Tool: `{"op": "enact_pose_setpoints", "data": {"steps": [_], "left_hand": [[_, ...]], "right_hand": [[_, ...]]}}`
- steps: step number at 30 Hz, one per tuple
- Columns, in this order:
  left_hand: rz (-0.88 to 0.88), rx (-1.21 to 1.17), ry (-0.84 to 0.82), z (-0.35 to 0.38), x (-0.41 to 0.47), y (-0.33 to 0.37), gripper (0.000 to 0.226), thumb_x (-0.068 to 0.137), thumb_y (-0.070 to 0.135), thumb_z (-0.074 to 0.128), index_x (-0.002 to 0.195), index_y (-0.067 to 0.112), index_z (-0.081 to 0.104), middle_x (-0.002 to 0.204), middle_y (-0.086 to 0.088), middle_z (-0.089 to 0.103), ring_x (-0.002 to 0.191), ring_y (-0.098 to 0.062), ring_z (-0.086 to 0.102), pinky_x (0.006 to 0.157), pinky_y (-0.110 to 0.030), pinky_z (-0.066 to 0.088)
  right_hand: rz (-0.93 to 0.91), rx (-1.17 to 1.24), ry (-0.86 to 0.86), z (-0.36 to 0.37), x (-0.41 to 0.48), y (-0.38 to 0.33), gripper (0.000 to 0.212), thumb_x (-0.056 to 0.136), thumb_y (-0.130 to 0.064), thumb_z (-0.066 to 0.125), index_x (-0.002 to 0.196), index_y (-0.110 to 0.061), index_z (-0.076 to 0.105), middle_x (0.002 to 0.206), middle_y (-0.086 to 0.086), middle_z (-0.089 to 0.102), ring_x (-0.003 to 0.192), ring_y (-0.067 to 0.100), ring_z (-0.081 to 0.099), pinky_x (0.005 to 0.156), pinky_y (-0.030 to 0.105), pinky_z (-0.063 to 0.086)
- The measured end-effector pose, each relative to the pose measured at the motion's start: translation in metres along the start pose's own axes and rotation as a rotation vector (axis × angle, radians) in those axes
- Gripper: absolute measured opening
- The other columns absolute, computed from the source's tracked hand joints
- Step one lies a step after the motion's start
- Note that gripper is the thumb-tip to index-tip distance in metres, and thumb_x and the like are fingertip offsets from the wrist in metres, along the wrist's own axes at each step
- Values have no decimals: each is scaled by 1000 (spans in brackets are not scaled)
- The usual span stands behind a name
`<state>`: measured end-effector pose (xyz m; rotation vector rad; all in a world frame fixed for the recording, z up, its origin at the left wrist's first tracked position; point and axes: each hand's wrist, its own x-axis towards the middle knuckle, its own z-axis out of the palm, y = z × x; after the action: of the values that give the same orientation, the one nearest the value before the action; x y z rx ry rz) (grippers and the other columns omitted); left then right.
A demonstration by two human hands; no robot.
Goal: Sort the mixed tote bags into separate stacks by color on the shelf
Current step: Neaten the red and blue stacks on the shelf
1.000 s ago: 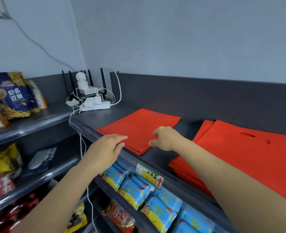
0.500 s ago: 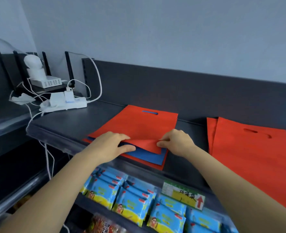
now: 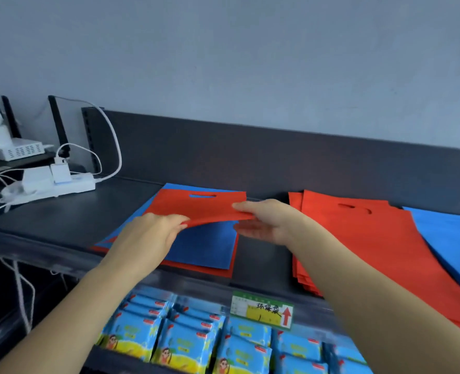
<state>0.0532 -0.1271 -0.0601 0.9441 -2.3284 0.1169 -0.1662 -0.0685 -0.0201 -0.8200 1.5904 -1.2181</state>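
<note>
Head view: left hand (image 3: 145, 233) and right hand (image 3: 264, 220) each pinch the near edge of the top red tote bag (image 3: 196, 205), peeling it up off the blue tote bag (image 3: 204, 247) beneath, on the mixed pile at the middle of the shelf (image 3: 61, 225). Separation of one bag appears to be the step in hand. The next move likely calls for carrying the bag rightward onto the red stack (image 3: 358, 238), beside the blue stack (image 3: 453, 236), edges squared.

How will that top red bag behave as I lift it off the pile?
Probably floppy: the top red bag already bends between the left hand and right hand. Likely light, as fingertip pinches raise it. It may slide over the blue bag beneath.
</note>
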Motion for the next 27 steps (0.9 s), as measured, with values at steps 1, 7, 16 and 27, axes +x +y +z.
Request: {"op": "enact_pose_setpoints", "data": {"steps": [1, 7, 16, 27], "left_hand": [[36, 3, 33, -2, 0, 13, 21, 94, 31, 50, 105, 30, 68, 81, -4, 72, 76, -37, 65, 59, -39, 51], [190, -55, 90, 11, 15, 100, 34, 73, 15, 63, 105, 26, 67, 91, 5, 73, 77, -25, 69, 52, -39, 56], [402, -237, -103, 57, 37, 217, 34, 89, 29, 45, 113, 26, 68, 113, 8, 68, 104, -16, 64, 81, -32, 53], [434, -169, -593, 70, 28, 238, 58, 92, 59, 37, 141, 29, 40, 151, 11, 31, 138, -3, 24, 113, -24, 20]], "right_hand": [[-52, 21, 18, -4, -2, -3, 34, 80, -6, 69, 113, -7, 60, 100, 11, 64, 75, 17, 62, 68, 27, 55], [-610, -468, 401, -74, -43, -21, 70, 69, 1, 71, 133, -15, 49, 126, 3, 56, 114, 15, 54, 100, 27, 42], [-262, -727, 618, -220, -99, 35, 64, 74, -3, 69, 134, -9, 50, 134, 12, 50, 121, 23, 48, 91, 22, 37], [-61, -1109, 513, -240, -101, 77, 54, 76, -19, 66, 129, -22, 55, 137, 6, 41, 130, 27, 30, 98, 34, 35]]}}
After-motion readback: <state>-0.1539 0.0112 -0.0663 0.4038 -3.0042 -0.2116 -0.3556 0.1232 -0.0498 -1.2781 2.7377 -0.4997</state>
